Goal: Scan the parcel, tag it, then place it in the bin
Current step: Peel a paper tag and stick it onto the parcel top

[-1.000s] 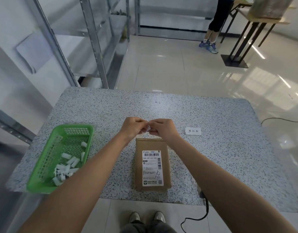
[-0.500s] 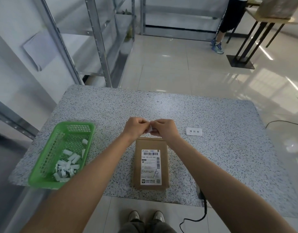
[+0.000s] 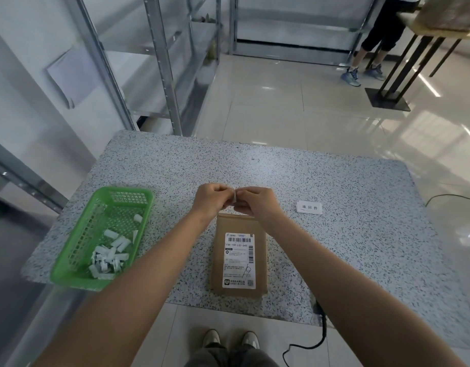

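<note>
A flat brown parcel (image 3: 239,223) with a white barcode label (image 3: 238,260) lies on the speckled table (image 3: 334,234) near its front edge. Just beyond the parcel's far end, my left hand (image 3: 211,200) and my right hand (image 3: 256,202) meet, both pinching one small white tag (image 3: 234,198) between their fingertips. A stack of white printed tags (image 3: 309,207) lies on the table to the right of my hands.
A green plastic basket (image 3: 80,250) holding several white paper scraps sits at the table's left front corner. A black cable (image 3: 321,332) hangs below the front edge. Metal shelving (image 3: 165,75) stands behind the table; a person (image 3: 374,43) stands far right by a black-legged table.
Both hands stay together on the small tag, fingers shifting slightly. The camera view has tilted a little; the parcel and basket have not moved.
</note>
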